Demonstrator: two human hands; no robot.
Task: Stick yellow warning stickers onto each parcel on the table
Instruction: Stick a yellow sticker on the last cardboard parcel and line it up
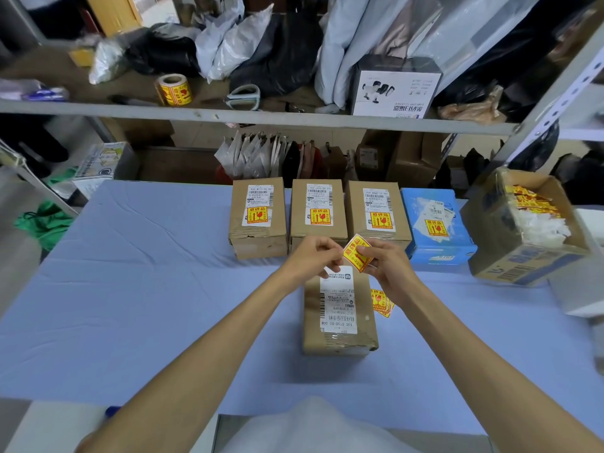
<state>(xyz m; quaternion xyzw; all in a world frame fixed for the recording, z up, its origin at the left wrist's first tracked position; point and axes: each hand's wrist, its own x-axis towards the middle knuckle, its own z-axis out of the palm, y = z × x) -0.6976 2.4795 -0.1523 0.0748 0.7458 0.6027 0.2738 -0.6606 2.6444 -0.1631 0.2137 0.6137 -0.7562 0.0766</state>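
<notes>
Your bare forearms converge ahead, left hand (pixel 315 256) and right hand (pixel 387 261) meeting fingertip to fingertip, both pinching one yellow sticker (pixel 357 251).

Head camera looks forward-down over table (pixel 147 289)

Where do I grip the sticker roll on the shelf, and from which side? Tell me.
Grip the sticker roll across its curved outer wall, coming from the front over the shelf edge. It stands on end, core opening up, with bags behind it; the front is open.
</notes>
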